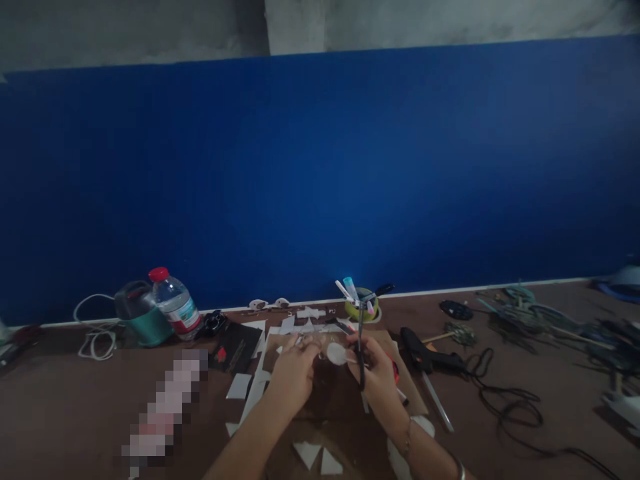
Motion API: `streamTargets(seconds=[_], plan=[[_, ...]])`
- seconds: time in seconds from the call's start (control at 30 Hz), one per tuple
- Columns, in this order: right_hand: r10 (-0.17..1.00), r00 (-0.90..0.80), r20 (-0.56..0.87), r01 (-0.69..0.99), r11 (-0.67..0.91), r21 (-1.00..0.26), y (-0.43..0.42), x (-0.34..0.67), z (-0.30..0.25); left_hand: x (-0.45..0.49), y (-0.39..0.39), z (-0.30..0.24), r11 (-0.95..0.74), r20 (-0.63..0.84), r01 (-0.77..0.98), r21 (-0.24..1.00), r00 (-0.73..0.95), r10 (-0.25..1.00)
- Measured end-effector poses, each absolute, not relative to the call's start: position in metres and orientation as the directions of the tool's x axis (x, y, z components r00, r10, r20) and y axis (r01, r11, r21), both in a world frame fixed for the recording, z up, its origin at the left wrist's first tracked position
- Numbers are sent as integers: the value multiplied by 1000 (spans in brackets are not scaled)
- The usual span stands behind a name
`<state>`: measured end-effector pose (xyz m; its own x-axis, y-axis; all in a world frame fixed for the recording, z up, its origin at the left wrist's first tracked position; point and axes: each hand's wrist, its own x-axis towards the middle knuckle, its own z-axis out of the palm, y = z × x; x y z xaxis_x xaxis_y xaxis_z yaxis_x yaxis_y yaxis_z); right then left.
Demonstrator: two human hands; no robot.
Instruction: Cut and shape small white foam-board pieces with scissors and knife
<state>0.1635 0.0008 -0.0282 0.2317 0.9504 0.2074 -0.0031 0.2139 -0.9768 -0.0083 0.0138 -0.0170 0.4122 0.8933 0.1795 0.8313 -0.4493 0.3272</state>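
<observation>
In the head view my right hand (377,380) is closed around scissors (361,343), whose narrow blades point up and away. A small white rounded piece (337,354) is between my two hands, close to the right fingertips; what bears it is unclear. My left hand (295,370) has its fingers bent and drawn together just left of that piece. Anything between those fingertips is too small and blurred to name. Under both hands lies a brown board (415,387) over white sheets. White triangular scraps (307,454) lie nearer to me.
A black glue gun (425,353) with a trailing cord (505,413) and a clear stick (438,403) lie right. Behind is a yellow-green cup (354,311) of pens. A red-capped bottle (176,307) and teal container (147,328) stand left. Wiry stems (530,320) lie far right.
</observation>
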Motion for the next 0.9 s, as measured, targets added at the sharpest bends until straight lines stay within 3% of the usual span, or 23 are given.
streamTargets(seconds=[0.13, 0.37, 0.63, 0.77, 0.9], plan=[[949, 227, 217, 16, 220, -975, 2, 163, -28, -9, 14, -15, -410, 171, 828, 381, 373, 912], [958, 183, 219, 28, 218, -976, 1, 164, -28, -17, 18, 0, -365, 336, 736, 570, 196, 921], [956, 107, 273, 134, 258, -957, 0, 165, -35, -9, 14, 6, -276, 193, 567, 776, 202, 960], [952, 76, 296, 184, 278, -943, 1, 164, -37, -12, 17, 4, -278, 195, 612, 740, 201, 960], [955, -42, 293, 285, 293, -913, 1, 164, -41, -21, 17, 6, -304, 193, 800, 517, 237, 952]])
